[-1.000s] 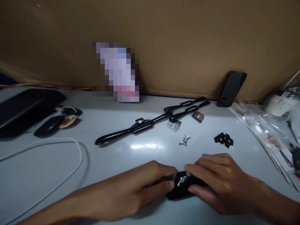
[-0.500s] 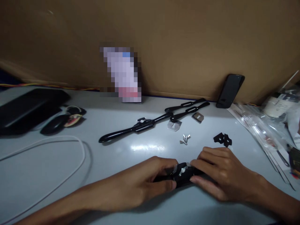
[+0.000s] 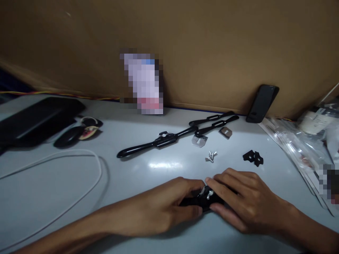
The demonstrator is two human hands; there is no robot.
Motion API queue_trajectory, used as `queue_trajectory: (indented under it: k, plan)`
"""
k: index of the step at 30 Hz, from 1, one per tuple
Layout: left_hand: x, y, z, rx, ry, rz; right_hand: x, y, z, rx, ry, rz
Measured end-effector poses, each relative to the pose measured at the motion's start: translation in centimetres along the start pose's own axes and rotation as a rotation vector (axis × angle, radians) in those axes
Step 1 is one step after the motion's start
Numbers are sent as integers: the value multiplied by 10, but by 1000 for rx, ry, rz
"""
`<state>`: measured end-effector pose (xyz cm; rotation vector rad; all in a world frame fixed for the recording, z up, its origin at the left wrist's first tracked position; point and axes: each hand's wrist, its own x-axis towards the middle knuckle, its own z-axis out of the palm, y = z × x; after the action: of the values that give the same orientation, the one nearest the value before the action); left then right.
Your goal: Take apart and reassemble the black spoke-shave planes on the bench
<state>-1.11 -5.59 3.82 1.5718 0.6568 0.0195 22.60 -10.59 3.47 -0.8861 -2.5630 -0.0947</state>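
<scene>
both hands pinching one black tool body (image 3: 202, 201) low on the white table (image 3: 132, 176), left hand (image 3: 164, 208) and right hand (image 3: 243, 201) closing fingers around it, long axis lying left-right, silver wing screw (image 3: 209, 193) facing up.

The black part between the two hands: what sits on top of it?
On the black part a small silver wing screw shows. The left hand and right hand cover the rest.
</scene>
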Motion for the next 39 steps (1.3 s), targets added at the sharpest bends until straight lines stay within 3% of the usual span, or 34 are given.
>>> queue_trajectory:
  k: [10,23,33,37,39]
  plan:
    - [4,-3,3,-92,-39,112,8,-5,-4,-67,-95,-74]
    - [9,-9,2,-191,-117,89,8,-10,-2,-128,-29,-181]
    - [8,-10,4,-181,-75,128,6,-10,2,3,-50,-52]
    - [4,-9,0,-98,16,18,2,1,-4,152,3,30]
    - [2,-8,-3,-118,-2,-74,-2,8,-6,225,22,82]
